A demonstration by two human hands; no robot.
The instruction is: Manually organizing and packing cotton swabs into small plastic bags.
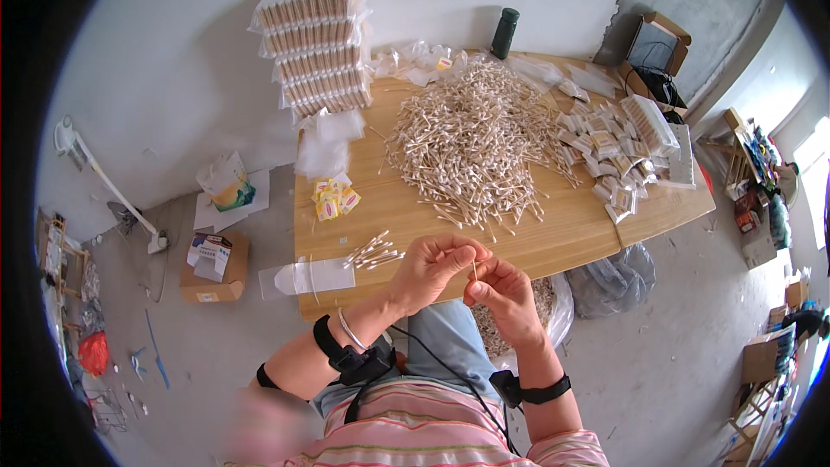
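At the table's near edge, my left hand [432, 270] and my right hand [508, 296] meet with their fingers pinched together. A thin cotton swab [475, 271] shows between their fingertips, its ends partly covered by the fingers. Left of my hands lies a small fan of cotton swabs [373, 252] on the wooden table [363, 143]. Beside that fan is a clear plastic bag [328, 276], with a stray swab lying across it. Beyond my hands rises a large heap of loose cotton swabs [475, 138].
Stacked swab packs [316, 39] stand at the back left, near small yellow cards [335, 199]. A dark green bottle [505, 33] is behind the heap. Small filled packets [609, 151] and an open cardboard box [657, 60] are at right. A grey plastic bag [614, 281] sits under the table.
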